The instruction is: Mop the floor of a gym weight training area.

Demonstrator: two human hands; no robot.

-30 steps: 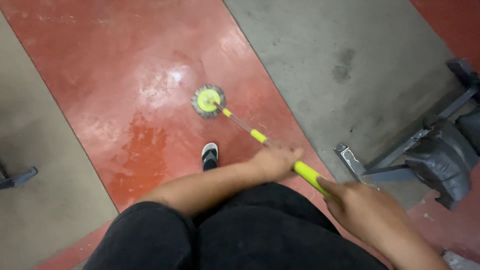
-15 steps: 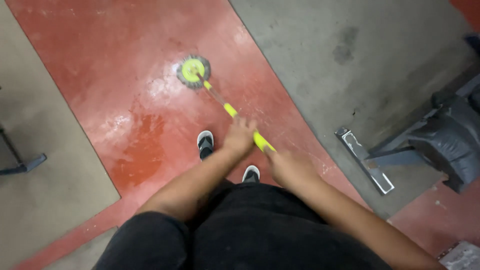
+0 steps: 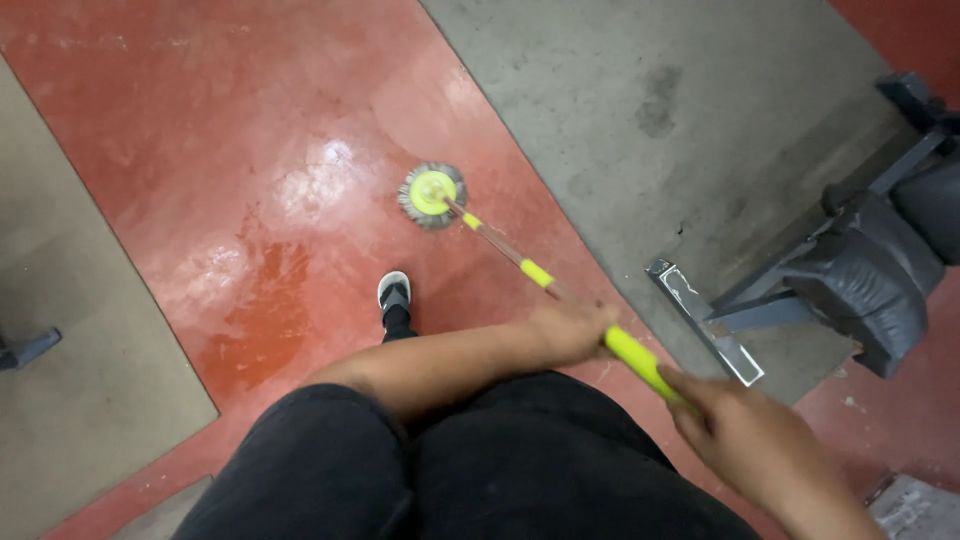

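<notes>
A mop with a round grey head and yellow-green hub [image 3: 431, 194] rests on the wet red floor. Its thin pole with yellow-green grips [image 3: 540, 275] runs back towards me. My left hand [image 3: 570, 330] is closed around the pole near its middle. My right hand [image 3: 745, 440] grips the yellow-green end of the pole lower right. One black-and-white shoe [image 3: 393, 293] shows below the mop head, above my dark shorts.
A shiny wet patch [image 3: 290, 240] covers the red floor strip left of the mop. Grey concrete [image 3: 650, 90] lies to the upper right. A dark padded bench on a metal frame [image 3: 860, 280] stands at right, its flat foot bar [image 3: 705, 320] near my hands.
The mop head has swung back and forth across the red floor, ending nearer the strip's right edge. My hands have slid with the pole to the right.
</notes>
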